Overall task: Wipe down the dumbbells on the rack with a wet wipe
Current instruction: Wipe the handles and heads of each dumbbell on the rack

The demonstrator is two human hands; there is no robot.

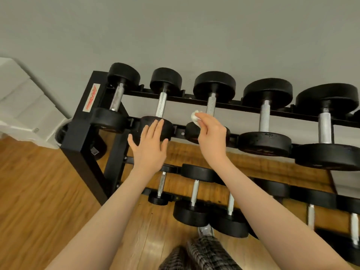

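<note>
Though no dumbbell shows visible wetness to prove it wiped, the job looks early: the right hand point(211, 134) pinches a balled wet wipe point(195, 117) at the third dumbbell point(211, 106) from the dumbbell rack point(81, 133)'s left post. The left hand point(149, 145), fingers straight, rests on the second dumbbell point(161, 104)'s near head; the others remain.
</note>
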